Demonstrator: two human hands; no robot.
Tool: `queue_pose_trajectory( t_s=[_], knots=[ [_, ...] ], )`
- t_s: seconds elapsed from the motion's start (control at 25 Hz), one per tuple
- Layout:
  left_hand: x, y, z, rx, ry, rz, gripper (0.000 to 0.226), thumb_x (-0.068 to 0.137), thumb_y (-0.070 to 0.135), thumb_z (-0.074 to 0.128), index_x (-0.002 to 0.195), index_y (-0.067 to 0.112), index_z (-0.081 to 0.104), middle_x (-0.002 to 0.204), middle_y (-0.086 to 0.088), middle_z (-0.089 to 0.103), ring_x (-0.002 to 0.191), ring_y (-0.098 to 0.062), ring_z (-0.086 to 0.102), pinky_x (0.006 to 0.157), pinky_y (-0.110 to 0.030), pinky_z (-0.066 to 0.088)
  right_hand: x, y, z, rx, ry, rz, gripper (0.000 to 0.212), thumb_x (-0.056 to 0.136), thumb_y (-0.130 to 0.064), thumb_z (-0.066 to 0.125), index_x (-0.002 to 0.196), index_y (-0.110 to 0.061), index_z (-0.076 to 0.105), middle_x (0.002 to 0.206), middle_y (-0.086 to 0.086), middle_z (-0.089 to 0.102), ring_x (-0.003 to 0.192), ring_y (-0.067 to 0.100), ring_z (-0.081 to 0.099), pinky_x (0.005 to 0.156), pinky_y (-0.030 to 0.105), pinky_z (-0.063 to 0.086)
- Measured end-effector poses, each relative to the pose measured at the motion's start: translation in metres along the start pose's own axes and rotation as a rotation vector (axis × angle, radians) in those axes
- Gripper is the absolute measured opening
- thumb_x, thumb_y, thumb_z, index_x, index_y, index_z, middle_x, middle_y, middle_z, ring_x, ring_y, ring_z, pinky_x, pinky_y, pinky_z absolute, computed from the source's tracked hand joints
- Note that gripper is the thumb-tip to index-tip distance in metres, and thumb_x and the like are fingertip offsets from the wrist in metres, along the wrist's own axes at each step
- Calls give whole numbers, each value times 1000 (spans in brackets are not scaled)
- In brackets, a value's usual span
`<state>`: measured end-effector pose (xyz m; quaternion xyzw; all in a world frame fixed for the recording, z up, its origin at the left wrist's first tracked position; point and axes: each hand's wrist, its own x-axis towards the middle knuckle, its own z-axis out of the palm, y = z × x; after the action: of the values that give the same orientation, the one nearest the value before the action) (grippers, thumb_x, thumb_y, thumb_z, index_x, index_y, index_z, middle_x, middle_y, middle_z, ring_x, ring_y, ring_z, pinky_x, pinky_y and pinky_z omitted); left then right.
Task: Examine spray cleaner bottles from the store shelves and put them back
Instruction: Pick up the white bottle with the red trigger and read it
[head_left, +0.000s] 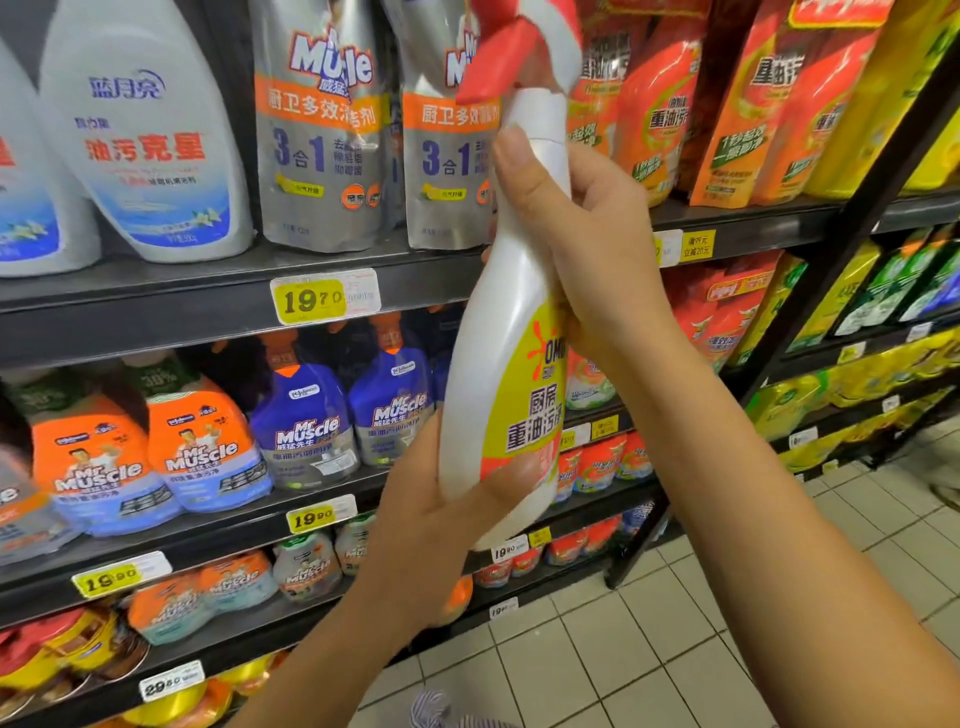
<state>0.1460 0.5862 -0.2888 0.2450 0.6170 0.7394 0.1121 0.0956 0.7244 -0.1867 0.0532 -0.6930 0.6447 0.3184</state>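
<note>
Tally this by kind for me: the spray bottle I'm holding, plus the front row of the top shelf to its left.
Held spray bottle: 1
White bottles: 2
Silver pouches: 2
Total: 5

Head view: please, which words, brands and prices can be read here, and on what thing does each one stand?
"OM", "厨房", "重油污": held white spray bottle
"Mr Muscle": blue spray bottle and orange spray bottle
"3合1": grey refill pouch
"蓝月亮", "油污克星": white shelf bottle
"19 70": upper price tag
"19 90": lower price tag
Small print on all labels: too blurred to read.
</note>
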Motion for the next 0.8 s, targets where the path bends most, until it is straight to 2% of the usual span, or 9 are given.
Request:
queue_pose_trajectory(
  t_s=[0.08, 0.2, 0.32, 0.4, 0.52, 0.6, 0.68, 0.8],
  knots=[
    [1, 2, -7, -166, -26, -88, 37, 61, 28, 80, 95, 42, 72, 98, 9, 75, 88, -13, 72, 58, -23, 56, 3, 2, -8, 81, -130, 38, 19, 84, -28, 63, 88, -9, 63, 75, 7, 59, 70, 22, 57, 66, 36, 46],
    [5, 2, -16, -421, -70, -157, 63, 36, 39, 93, 96, 29, 76, 101, -6, 75, 87, -25, 72, 56, -31, 57, -2, 9, -20, 262, -316, 127, 34, 88, -15, 56, 120, -3, 57, 85, 3, 66, 72, 15, 63, 65, 25, 50],
    [9, 3, -17, -470, -82, -197, 69, 28, 40, 95, 94, 25, 77, 99, -9, 75, 85, -26, 73, 55, -33, 58, -9, 15, -19, 343, -298, 153, 38, 93, -9, 53, 130, -2, 52, 84, 0, 70, 70, 13, 66, 64, 25, 53],
    [15, 8, -15, -435, -74, -149, 68, 34, 35, 94, 98, 25, 76, 102, -8, 75, 89, -25, 72, 61, -31, 58, -8, 11, -17, 364, -225, 99, 35, 97, -6, 50, 131, 1, 52, 81, 0, 69, 69, 12, 66, 62, 25, 53],
    [30, 23, -16, -223, 40, 72, 54, 59, 22, 83, 110, 29, 66, 106, -5, 73, 94, -23, 71, 69, -27, 58, 2, -6, -13, 359, -140, -19, 32, 96, -2, 51, 128, 1, 54, 86, 0, 70, 75, 11, 66, 66, 24, 53],
    [39, 35, -17, -177, 108, 174, 44, 66, 20, 81, 107, 30, 68, 104, -5, 74, 93, -22, 72, 70, -26, 58, 9, -22, -9, 329, -153, -91, 32, 95, -1, 51, 127, -2, 54, 92, 2, 69, 81, 12, 64, 70, 23, 53],
    [48, 47, -14, -221, 130, 208, 41, 65, 21, 78, 104, 31, 70, 104, -6, 74, 94, -24, 71, 71, -28, 58, 18, -41, -5, 275, -221, -183, 33, 94, -4, 52, 127, -3, 53, 99, 4, 67, 87, 12, 62, 73, 22, 52],
    [66, 72, -13, -280, 170, 257, 47, 57, 14, 80, 101, 31, 72, 104, -7, 74, 95, -26, 71, 71, -32, 59, 26, -67, -8, 208, -286, -265, 41, 88, -13, 58, 128, -14, 51, 108, 0, 67, 94, 10, 63, 76, 22, 51]
  ],
)
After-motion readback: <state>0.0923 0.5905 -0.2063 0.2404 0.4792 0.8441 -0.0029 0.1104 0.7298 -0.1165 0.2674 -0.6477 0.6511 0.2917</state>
